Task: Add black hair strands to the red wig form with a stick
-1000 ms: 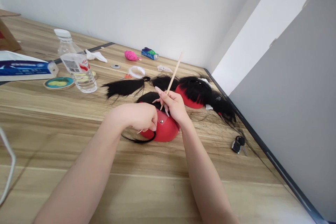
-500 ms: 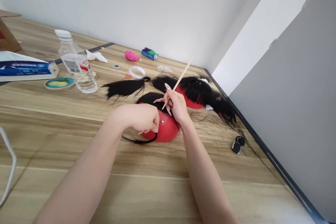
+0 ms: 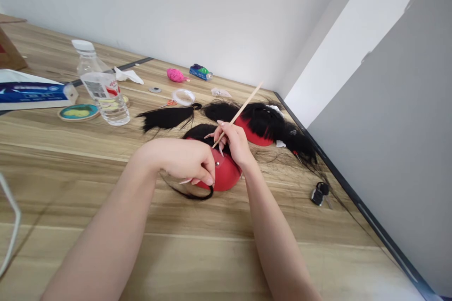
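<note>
My left hand [image 3: 190,162] is closed, its fingertips pinching a thin lock of black hair [image 3: 192,196] that curves down and left over the table. Just behind it lies a red rounded cap [image 3: 228,176] with a small metal stud and black hair along its far side. My right hand [image 3: 235,141] grips a thin wooden stick [image 3: 243,106], with its lower tip close to the cap and its other end slanting up to the right. The left fingers partly hide the cap, so whether the stick touches it I cannot tell.
Beyond the hands lie a second red piece with black hair [image 3: 261,124] and a tied black hair bundle [image 3: 167,117]. A water bottle [image 3: 104,91], a tissue pack [image 3: 35,92] and pink yarn [image 3: 175,75] are left and behind. Keys [image 3: 319,193] lie right.
My left hand has moved slightly down, and the hair lock in it hangs lower. My right hand has shifted a little left, with the stick tilting flatter.
</note>
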`<state>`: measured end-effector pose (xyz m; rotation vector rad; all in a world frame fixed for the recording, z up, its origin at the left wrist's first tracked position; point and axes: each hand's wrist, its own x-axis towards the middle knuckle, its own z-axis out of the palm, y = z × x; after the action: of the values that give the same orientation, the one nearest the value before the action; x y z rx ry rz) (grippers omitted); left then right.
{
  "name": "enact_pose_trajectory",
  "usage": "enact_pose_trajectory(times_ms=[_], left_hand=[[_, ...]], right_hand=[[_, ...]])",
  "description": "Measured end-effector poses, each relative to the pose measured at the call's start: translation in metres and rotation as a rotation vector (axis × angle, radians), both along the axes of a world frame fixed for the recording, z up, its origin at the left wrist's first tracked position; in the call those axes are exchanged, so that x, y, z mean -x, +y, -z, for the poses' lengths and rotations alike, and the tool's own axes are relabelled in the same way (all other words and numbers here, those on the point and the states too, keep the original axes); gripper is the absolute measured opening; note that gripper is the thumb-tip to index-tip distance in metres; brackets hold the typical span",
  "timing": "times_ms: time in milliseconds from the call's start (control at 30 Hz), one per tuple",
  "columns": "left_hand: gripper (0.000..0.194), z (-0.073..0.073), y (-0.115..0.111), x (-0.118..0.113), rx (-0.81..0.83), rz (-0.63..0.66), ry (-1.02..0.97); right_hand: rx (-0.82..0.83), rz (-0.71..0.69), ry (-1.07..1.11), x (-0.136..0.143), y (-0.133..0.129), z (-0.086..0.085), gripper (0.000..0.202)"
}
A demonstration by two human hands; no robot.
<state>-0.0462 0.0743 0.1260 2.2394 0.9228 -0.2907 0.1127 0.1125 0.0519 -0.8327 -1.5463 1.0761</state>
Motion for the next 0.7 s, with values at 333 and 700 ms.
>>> enact_pose_trajectory(times_ms=[333, 700], left_hand=[[0.021, -0.0044, -0.0018, 0.0026, 0.016, 0.005, -0.047], [0.020, -0.0030, -0.0014, 0.0034, 0.041, 0.005, -0.053]], right_hand=[[-0.084, -0.075, -0.063, -0.0046, -0.0041, 0.0004, 0.044], [-0.088, -0.035, -0.097, -0.0034, -0.0015, 0.0009, 0.045]])
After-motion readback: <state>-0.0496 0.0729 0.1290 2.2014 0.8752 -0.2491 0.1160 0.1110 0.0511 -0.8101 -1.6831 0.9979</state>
